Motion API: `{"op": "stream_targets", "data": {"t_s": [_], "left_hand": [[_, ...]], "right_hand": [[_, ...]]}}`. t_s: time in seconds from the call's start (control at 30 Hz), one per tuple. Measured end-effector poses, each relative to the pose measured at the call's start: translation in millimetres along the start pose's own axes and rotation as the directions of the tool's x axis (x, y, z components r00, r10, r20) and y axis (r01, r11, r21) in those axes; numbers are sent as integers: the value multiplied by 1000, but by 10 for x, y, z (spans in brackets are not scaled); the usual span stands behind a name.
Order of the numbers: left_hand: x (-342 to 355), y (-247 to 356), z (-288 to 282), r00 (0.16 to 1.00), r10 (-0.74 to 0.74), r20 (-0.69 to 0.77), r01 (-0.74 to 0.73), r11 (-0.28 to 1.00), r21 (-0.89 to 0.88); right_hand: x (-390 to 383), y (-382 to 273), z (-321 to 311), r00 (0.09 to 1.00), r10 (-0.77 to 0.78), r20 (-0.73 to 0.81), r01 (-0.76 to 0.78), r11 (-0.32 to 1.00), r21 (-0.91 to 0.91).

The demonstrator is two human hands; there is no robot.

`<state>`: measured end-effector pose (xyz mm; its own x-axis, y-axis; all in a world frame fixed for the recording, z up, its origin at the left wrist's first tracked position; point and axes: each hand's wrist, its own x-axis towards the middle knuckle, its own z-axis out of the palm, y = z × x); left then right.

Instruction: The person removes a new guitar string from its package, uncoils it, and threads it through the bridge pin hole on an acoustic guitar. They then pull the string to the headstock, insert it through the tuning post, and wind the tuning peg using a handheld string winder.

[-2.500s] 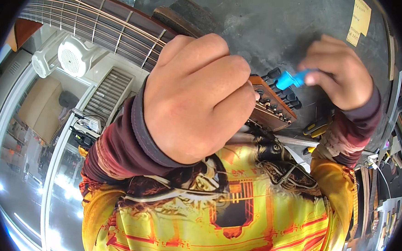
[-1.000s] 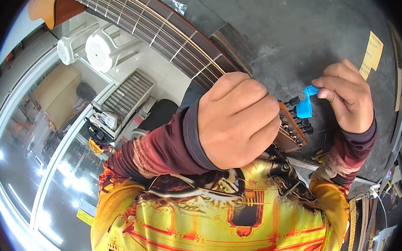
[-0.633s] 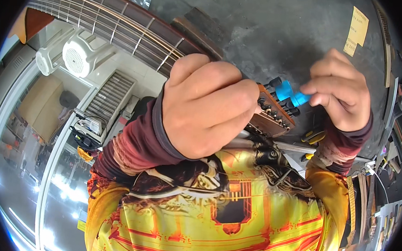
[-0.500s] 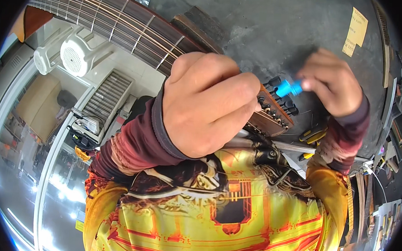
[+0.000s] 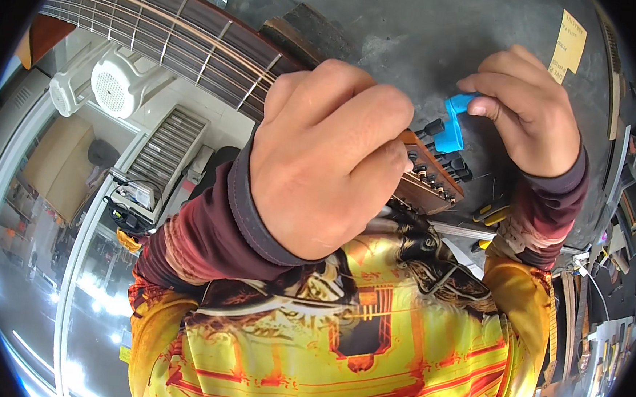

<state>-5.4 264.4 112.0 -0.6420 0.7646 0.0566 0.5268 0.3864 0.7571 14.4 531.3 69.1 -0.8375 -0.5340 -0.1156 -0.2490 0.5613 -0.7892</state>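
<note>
A guitar's dark fretboard (image 5: pixel 196 42) with strings comes in from the upper left. Its brown headstock (image 5: pixel 426 187) lies in front of me, with black tuning pegs (image 5: pixel 457 167) along the far side. My left hand (image 5: pixel 328 155) is closed over the neck near the headstock, its back toward me; whatever its fingertips hold is hidden beneath. A blue string winder (image 5: pixel 451 130) has its wide end over one of the pegs. With thumb and fingers, my right hand (image 5: pixel 531 113) pinches the winder's handle end.
Beneath the neck, a dark block (image 5: pixel 306 34) rests on the grey worktop (image 5: pixel 416 22). A yellow-handled tool (image 5: pixel 492 213) lies close to the headstock. Yellow paper (image 5: pixel 569 46) is at the far right. White stools (image 5: pixel 117 84) stand on the floor at the left.
The winder's crank has swung round, its handle end now farther from me. My right hand has moved away from me with it. My left hand stays in nearly the same place.
</note>
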Motion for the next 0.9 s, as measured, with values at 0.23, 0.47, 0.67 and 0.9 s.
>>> {"op": "stream_targets", "data": {"t_s": [0.23,0.47,0.67,0.9], "left_hand": [[-7,-7,22,1000,9,-13,-9,1000,6],[-209,163,112,985,-33,-170,98,917,387],[-349,228,117,975,-58,-214,153,874,461],[-316,213,104,965,-134,-224,206,917,341]], "right_hand": [[-154,-84,-45,999,20,-28,-12,972,235],[-78,-117,-98,998,-48,36,39,977,210],[-68,-135,-106,999,-37,32,29,976,216],[-45,-138,-101,999,-31,30,23,977,211]]}}
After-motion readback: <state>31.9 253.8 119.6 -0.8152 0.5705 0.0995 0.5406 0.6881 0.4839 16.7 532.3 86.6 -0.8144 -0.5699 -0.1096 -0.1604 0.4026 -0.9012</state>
